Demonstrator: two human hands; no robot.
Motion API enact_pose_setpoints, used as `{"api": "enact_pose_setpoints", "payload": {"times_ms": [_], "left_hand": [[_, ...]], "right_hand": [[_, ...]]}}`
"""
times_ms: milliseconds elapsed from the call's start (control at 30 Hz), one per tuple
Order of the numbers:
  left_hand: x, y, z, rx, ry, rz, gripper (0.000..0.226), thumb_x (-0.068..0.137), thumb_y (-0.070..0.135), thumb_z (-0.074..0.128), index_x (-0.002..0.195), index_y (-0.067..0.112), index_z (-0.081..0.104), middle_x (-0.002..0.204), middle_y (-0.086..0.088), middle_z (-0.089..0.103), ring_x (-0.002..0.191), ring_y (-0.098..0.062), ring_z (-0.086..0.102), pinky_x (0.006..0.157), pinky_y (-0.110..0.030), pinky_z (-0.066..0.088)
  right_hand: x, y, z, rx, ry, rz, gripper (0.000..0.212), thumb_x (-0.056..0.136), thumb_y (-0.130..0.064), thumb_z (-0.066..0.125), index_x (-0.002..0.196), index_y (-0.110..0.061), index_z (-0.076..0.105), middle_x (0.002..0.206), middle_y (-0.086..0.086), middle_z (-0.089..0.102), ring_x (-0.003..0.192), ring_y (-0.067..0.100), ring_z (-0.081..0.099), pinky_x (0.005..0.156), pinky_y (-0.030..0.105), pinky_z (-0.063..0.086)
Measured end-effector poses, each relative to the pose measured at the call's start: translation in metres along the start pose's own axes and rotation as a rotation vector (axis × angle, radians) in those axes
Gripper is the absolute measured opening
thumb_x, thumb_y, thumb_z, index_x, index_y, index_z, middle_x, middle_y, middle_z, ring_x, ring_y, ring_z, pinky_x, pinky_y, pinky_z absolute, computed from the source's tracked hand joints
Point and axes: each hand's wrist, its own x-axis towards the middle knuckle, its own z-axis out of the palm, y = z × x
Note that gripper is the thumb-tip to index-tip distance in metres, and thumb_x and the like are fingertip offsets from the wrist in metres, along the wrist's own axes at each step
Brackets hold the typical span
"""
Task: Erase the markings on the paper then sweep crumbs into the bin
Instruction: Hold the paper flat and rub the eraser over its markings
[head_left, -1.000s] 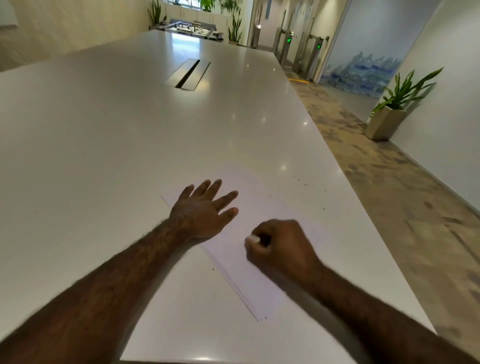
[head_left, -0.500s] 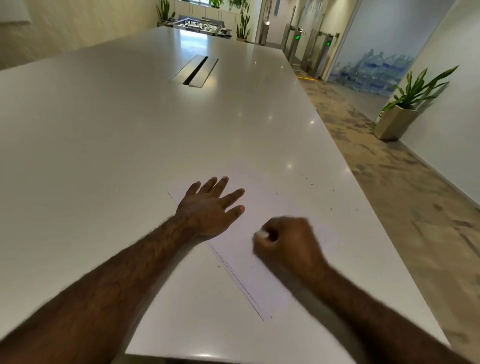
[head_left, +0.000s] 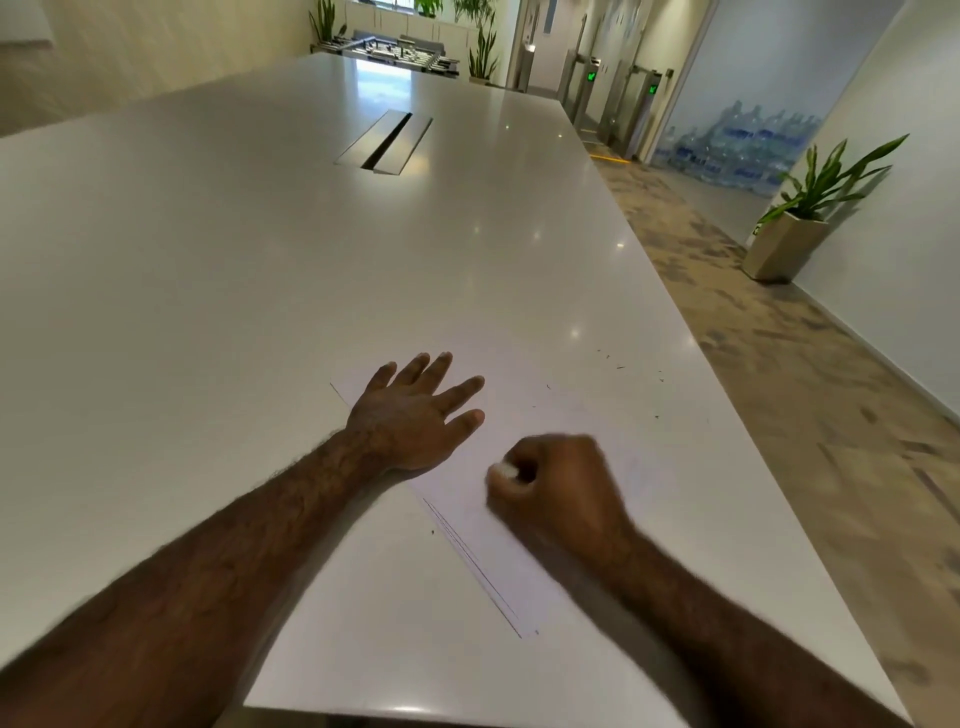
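Pressing down on the paper, my left hand lay flat with its fingers spread, covering the sheet's far left corner. The paper sat at an angle on the near right part of the long white table, its near corner pointing toward the table's near edge. My right hand was curled into a fist on the middle of the sheet, just to the right of my left hand, the fingers clamped on a small white eraser whose end peeked out at the left side of the fist; the hand looked blurred. A few thin dark lines ran along the paper's near left edge. Tiny dark crumbs were scattered on the table to the far right of the sheet, with one speck near its left edge. Well beyond, a metal slot was set into the tabletop, and a potted plant stood on the floor by the right wall.
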Motion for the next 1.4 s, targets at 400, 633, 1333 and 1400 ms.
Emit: {"api": "enact_pose_setpoints", "payload": {"times_ms": [400, 633, 1333, 1400], "left_hand": [[-0.002, 0.000, -0.002, 0.003, 0.004, 0.006, 0.059, 0.092, 0.070, 0.005, 0.148, 0.055, -0.006, 0.162, 0.009, -0.014, 0.150, -0.015, -0.012, 0.121, -0.045, -0.004], [-0.002, 0.002, -0.003, 0.002, -0.008, 0.005, 0.059, 0.092, 0.070, 0.005, 0.148, 0.055, -0.005, 0.162, 0.008, -0.014, 0.150, -0.015, -0.012, 0.121, -0.045, -0.004], [-0.004, 0.003, -0.003, -0.001, 0.006, -0.002, 0.058, 0.093, 0.070, 0.006, 0.148, 0.054, -0.004, 0.162, 0.009, -0.013, 0.150, -0.014, -0.011, 0.121, -0.043, -0.005], [-0.004, 0.003, -0.004, -0.006, 0.006, 0.001, 0.058, 0.093, 0.070, 0.006, 0.148, 0.054, -0.004, 0.162, 0.009, -0.013, 0.150, -0.014, -0.011, 0.121, -0.044, -0.005]], "right_hand": [[0.002, -0.008, 0.010, 0.030, 0.045, 0.008, 0.020, 0.081, -0.030, 0.063, 0.070, -0.015, 0.070, 0.062, -0.005, 0.066, 0.056, 0.007, 0.060, 0.061, 0.022, 0.051], [0.005, -0.009, 0.008, -0.012, 0.036, -0.021, 0.021, 0.083, -0.031, 0.062, 0.073, -0.015, 0.070, 0.065, -0.002, 0.066, 0.057, 0.009, 0.059, 0.059, 0.021, 0.048], [0.012, -0.008, 0.011, -0.045, -0.067, -0.005, 0.021, 0.084, -0.033, 0.064, 0.077, -0.015, 0.072, 0.068, -0.003, 0.068, 0.060, 0.009, 0.062, 0.066, 0.026, 0.056], [0.011, -0.010, 0.007, -0.041, -0.157, 0.012, 0.018, 0.085, -0.033, 0.065, 0.078, -0.017, 0.072, 0.072, -0.004, 0.070, 0.063, 0.007, 0.062, 0.065, 0.022, 0.050]]}}
